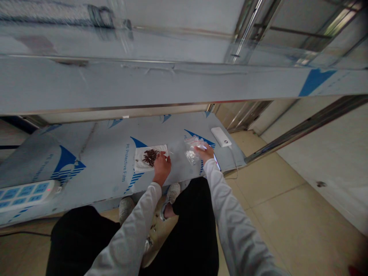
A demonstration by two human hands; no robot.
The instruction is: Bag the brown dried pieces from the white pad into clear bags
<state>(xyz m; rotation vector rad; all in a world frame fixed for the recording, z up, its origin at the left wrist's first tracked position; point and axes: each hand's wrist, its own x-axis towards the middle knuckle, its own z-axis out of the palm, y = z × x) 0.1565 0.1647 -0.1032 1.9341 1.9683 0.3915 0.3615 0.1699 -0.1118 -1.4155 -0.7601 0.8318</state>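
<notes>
My left hand (163,165) is at the right edge of a pile of small dark brown pieces (149,157), too small to name, perhaps screws. Its fingers are curled in; what they pinch, if anything, is hidden. Under the pile lies a white sheet (140,166), paper or cloth. To the right, my right hand (206,153) has its fingers closed on a clear plastic zip bag (194,143) among several such bags lying together. Beside the right wrist, a phone (216,162) with a lit screen is partly covered by the hand and sleeve.
The low bench (100,153) wears blue-printed protective film. A white power bank (221,137) with a cable lies at its right end, a power strip (28,193) at its left. A film-covered shelf (143,86) crosses above. A metal post (287,134) stands at right.
</notes>
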